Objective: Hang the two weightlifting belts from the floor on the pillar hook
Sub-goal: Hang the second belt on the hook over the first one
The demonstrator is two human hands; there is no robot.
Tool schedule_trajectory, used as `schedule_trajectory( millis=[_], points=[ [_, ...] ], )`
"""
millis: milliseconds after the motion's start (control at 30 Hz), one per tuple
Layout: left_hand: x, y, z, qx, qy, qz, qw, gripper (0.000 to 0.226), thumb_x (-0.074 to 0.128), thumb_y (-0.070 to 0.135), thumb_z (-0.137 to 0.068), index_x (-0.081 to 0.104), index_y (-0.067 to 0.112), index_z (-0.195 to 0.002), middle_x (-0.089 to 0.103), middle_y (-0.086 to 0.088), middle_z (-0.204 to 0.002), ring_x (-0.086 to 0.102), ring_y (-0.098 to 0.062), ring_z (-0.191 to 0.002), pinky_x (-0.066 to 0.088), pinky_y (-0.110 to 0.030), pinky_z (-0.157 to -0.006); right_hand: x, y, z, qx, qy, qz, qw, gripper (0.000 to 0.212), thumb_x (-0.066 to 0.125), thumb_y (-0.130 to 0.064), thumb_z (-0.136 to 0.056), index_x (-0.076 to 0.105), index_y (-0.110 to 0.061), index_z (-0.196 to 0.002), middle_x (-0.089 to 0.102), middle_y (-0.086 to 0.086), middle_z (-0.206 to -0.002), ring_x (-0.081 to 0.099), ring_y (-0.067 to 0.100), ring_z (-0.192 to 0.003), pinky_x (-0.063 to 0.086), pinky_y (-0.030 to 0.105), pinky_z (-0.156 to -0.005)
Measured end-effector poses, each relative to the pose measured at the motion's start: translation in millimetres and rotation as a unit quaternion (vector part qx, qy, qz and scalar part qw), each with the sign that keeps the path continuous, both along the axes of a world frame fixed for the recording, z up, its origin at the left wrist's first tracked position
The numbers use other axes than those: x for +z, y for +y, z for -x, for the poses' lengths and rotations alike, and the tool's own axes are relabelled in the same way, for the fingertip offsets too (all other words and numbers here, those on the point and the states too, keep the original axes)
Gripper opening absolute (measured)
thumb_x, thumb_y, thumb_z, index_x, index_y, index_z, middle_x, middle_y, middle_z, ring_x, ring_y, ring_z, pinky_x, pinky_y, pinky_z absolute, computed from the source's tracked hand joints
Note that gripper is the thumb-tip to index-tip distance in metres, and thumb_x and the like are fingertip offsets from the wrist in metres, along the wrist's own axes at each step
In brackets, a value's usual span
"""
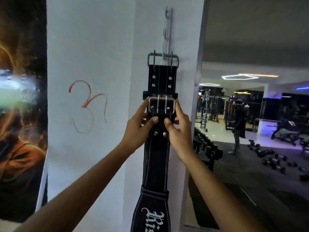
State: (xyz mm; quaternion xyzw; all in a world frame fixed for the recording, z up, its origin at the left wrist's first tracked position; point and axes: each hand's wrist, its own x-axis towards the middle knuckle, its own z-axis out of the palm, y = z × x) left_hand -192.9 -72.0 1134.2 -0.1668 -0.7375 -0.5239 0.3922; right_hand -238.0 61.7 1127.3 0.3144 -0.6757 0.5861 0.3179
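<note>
One black weightlifting belt hangs by its metal buckle from the hook on the white pillar. In front of it I hold a second black belt upright, its silver buckle just below the first belt's rivets. My left hand grips the belt's left edge under the buckle. My right hand grips its right edge, index finger along the buckle's side. The belt's wide lower part with white lettering hangs down out of view.
A dark poster covers the wall left of the pillar. An orange symbol is drawn on the pillar. To the right, a dumbbell rack, loose dumbbells on the floor, gym machines and a standing person.
</note>
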Motion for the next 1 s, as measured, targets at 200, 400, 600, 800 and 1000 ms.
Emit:
schedule_trajectory(
  millis=[200, 400, 600, 800, 1000],
  points=[
    [101.6, -3.3, 26.2, -0.025, 0.028, -0.001, 0.999, 0.069, 0.058, 0.016, -0.095, 0.026, 0.047, -0.147, 0.071, -0.003, -0.106, 0.07, -0.012, -0.085, 0.057, -0.025, -0.067, 102.2, -4.1, 34.2, 0.012, 0.032, 0.001, 0.999, 0.07, 0.055, -0.022, -0.097, 0.018, -0.054, -0.147, 0.043, -0.001, -0.119, 0.041, 0.032, -0.13, 0.047, 0.05, -0.103],
    [198.5, 2.6, 47.2, 0.025, 0.027, -0.018, 0.999, 0.068, 0.058, 0.018, -0.094, 0.026, 0.045, -0.148, 0.066, -0.011, -0.094, 0.063, -0.022, -0.077, 0.06, -0.043, -0.072, 203.9, -12.8, 55.5, -0.053, 0.049, -0.008, 0.997, 0.064, 0.05, -0.02, -0.099, 0.02, -0.038, -0.153, 0.053, 0.017, -0.128, 0.033, 0.033, -0.129, 0.032, 0.038, -0.108],
    [256.5, 2.2, 68.5, 0.052, 0.007, -0.036, 0.998, 0.071, 0.054, 0.013, -0.095, 0.021, 0.044, -0.149, 0.059, -0.013, -0.123, 0.067, -0.029, -0.099, 0.059, -0.05, -0.08, 261.0, -31.0, 74.0, -0.097, 0.04, -0.035, 0.994, 0.06, 0.041, -0.021, -0.102, 0.016, -0.033, -0.155, 0.053, 0.018, -0.132, 0.03, 0.035, -0.128, 0.036, 0.038, -0.1],
    [271.0, 2.1, 96.1, 0.063, -0.041, -0.027, 0.997, 0.073, 0.049, 0.01, -0.093, 0.017, 0.041, -0.151, 0.054, -0.012, -0.131, 0.063, -0.029, -0.106, 0.061, -0.041, -0.066, 273.4, -42.8, 104.5, -0.138, 0.008, -0.048, 0.989, 0.056, 0.033, -0.022, -0.103, 0.016, -0.032, -0.155, 0.053, 0.018, -0.136, 0.03, 0.035, -0.131, 0.025, 0.029, -0.083],
    [274.1, -11.5, 116.6, 0.048, -0.051, 0.004, 0.998, 0.063, 0.05, 0.016, -0.098, 0.021, 0.028, -0.152, 0.052, -0.011, -0.128, 0.062, -0.027, -0.1, 0.058, -0.034, -0.062, 269.5, -46.4, 121.9, -0.186, 0.049, -0.084, 0.978, 0.049, 0.032, -0.021, -0.102, 0.034, -0.027, -0.15, 0.05, 0.014, -0.142, 0.036, 0.035, -0.131, 0.02, 0.03, -0.081]
  ],
)
